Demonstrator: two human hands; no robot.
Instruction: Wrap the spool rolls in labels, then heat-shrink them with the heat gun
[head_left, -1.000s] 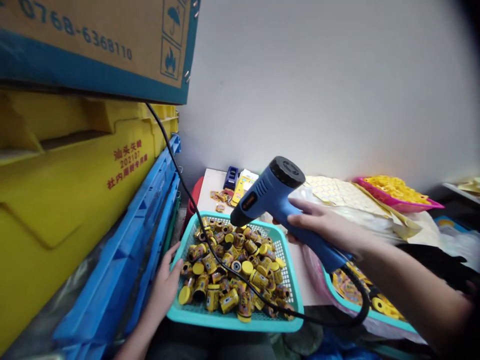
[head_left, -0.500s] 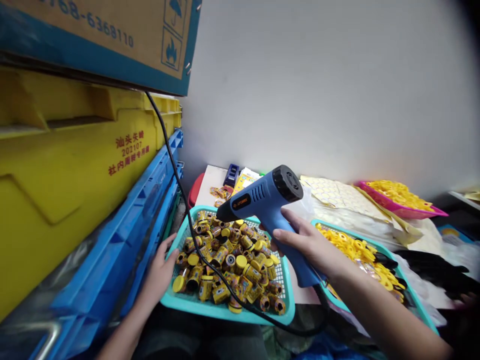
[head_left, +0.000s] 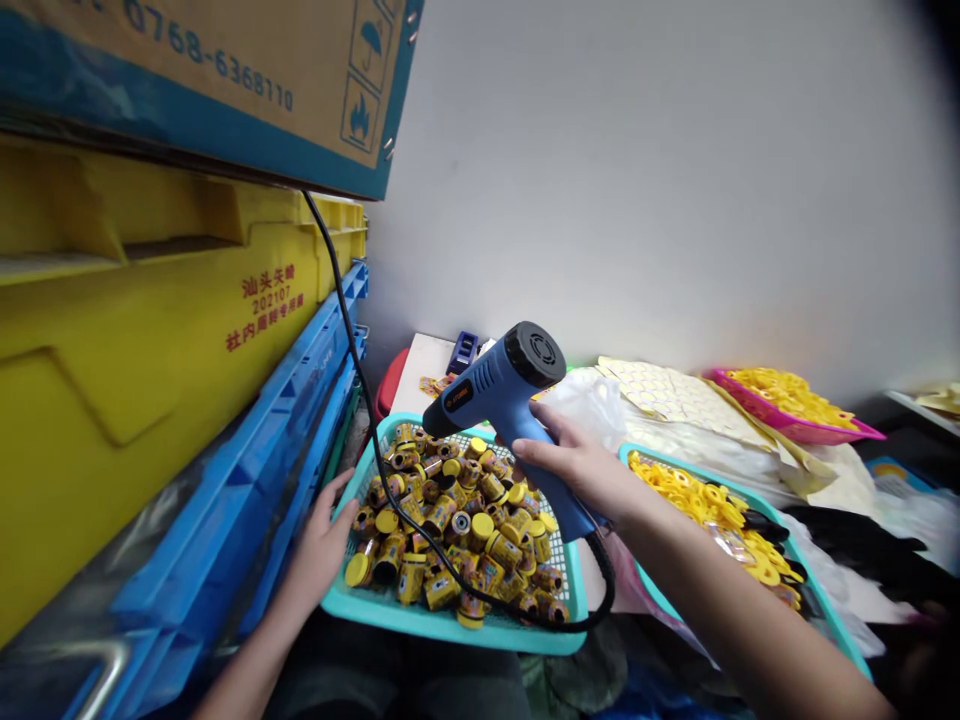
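My right hand (head_left: 577, 465) is closed round the handle of a blue heat gun (head_left: 499, 385). Its nozzle points down and left over a teal mesh basket (head_left: 450, 625) heaped with several small yellow-capped jars (head_left: 450, 520). The gun's black cord (head_left: 352, 350) runs up the left wall of crates and also loops below the handle over the basket's right side. My left hand (head_left: 322, 545) grips the basket's left rim, fingers curled over the edge.
Yellow crates (head_left: 112, 340) and blue crates (head_left: 247, 500) stack on the left under a cardboard box (head_left: 225, 70). A second teal basket (head_left: 750, 540) of yellow rings sits to the right; a pink tray (head_left: 795, 405) of rings stands behind. Sticker sheets (head_left: 675, 390) lie by the wall.
The heat gun has moved left and lower, closer to the jars. The view shifted, uncovering the right-hand basket of yellow rings. My left hand stays on the basket rim.
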